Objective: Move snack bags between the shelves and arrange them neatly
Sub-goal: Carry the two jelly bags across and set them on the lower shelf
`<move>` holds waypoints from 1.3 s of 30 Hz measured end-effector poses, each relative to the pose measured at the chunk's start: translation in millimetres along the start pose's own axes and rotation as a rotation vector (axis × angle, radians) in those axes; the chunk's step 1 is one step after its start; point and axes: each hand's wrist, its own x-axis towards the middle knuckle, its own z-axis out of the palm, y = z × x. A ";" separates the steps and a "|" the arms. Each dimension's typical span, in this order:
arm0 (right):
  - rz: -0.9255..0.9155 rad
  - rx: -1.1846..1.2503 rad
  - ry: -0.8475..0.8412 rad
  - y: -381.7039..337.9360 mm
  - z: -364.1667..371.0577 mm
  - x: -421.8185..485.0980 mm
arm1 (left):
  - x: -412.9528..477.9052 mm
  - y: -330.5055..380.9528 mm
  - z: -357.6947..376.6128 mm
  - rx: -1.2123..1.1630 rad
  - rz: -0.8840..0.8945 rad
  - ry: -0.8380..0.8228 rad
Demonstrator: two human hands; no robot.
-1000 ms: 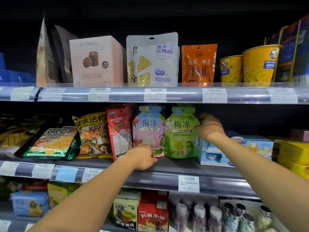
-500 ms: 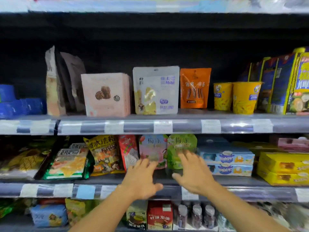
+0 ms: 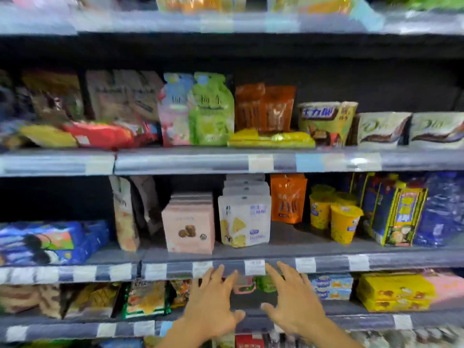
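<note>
My left hand [image 3: 213, 303] and my right hand [image 3: 292, 303] are raised side by side with fingers spread, holding nothing, in front of the lower shelf. Behind them, the pink pouch [image 3: 244, 285] and green pouch [image 3: 265, 282] are mostly hidden. One shelf up stand a pink box [image 3: 188, 228], a white cheese bag [image 3: 244, 222] and an orange bag [image 3: 288, 198]. On the shelf above that, a pink-blue pouch [image 3: 174, 109] and a green pouch [image 3: 212, 109] stand together beside orange bags [image 3: 265, 108]. The picture is blurred.
Yellow cups [image 3: 344, 226] and blue boxes [image 3: 399, 217] fill the middle shelf's right; blue packs [image 3: 50, 241] lie at its left. Yellow boxes [image 3: 394, 293] sit low right. Chocolate bags [image 3: 411, 129] stand upper right. Shelf rails [image 3: 251, 163] carry price tags.
Both hands let go of the pouches on the lower shelf, pulled back and opened with fingers spread. The view tilted upward, bringing a higher shelf into sight.
</note>
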 end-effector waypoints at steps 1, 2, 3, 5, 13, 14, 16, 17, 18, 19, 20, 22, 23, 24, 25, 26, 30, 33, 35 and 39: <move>-0.002 0.006 0.003 -5.8 -19.7 -3.7 | -7.6 0.7 -18.7 -0.002 0.000 -0.003; -0.008 0.010 0.006 -11.8 -39.4 -7.1 | -15.4 1.4 -37.6 -0.002 0.001 -0.001; -0.018 0.010 0.013 -17.7 -59.0 -10.4 | -23.2 1.9 -56.5 0.001 0.002 0.009; -0.037 0.000 0.042 -28.3 -95.4 -15.9 | -38.2 2.1 -93.0 0.006 -0.003 0.050; -0.104 0.002 0.208 -61.9 -203.6 -27.0 | -78.6 -14.5 -193.1 0.077 -0.031 0.250; -0.109 0.005 0.232 -65.3 -213.6 -26.5 | -81.0 -18.7 -202.7 0.089 -0.043 0.270; -0.117 0.013 0.286 -73.0 -233.3 -26.7 | -85.8 -26.2 -221.8 0.090 -0.060 0.305; -0.120 0.015 0.306 -77.1 -242.1 -26.3 | -87.5 -29.6 -231.0 0.093 -0.063 0.318; -0.123 0.015 0.320 -81.3 -250.5 -25.6 | -88.5 -32.5 -240.0 0.099 -0.066 0.328; -0.126 0.012 0.327 -85.1 -257.8 -24.0 | -89.0 -34.9 -248.8 0.104 -0.071 0.334; -0.129 0.008 0.336 -88.6 -265.1 -21.9 | -88.8 -37.0 -257.3 0.104 -0.080 0.340; -0.133 0.006 0.353 -94.0 -277.7 -15.0 | -85.1 -41.1 -273.6 0.100 -0.096 0.366; -0.137 0.002 0.365 -96.0 -283.4 -11.0 | -82.7 -43.0 -281.2 0.109 -0.102 0.386; -0.143 -0.001 0.380 -97.6 -287.9 -6.3 | -79.8 -44.7 -288.5 0.124 -0.107 0.403; -0.149 -0.003 0.397 -99.3 -292.4 -2.0 | -77.1 -46.2 -295.5 0.138 -0.114 0.413; -0.154 0.000 0.408 -100.6 -296.2 2.8 | -73.8 -47.7 -302.2 0.146 -0.121 0.417; -0.147 0.016 0.410 -101.0 -311.4 24.1 | -56.8 -56.1 -322.5 0.133 -0.137 0.427; -0.141 0.039 0.419 -99.4 -321.5 50.4 | -38.1 -69.7 -334.3 0.097 -0.168 0.437; -0.135 0.066 0.413 -96.9 -327.0 70.2 | -22.4 -77.3 -341.7 0.103 -0.185 0.431; -0.120 0.093 0.382 -92.1 -332.2 108.6 | 15.5 -91.0 -354.5 0.137 -0.228 0.429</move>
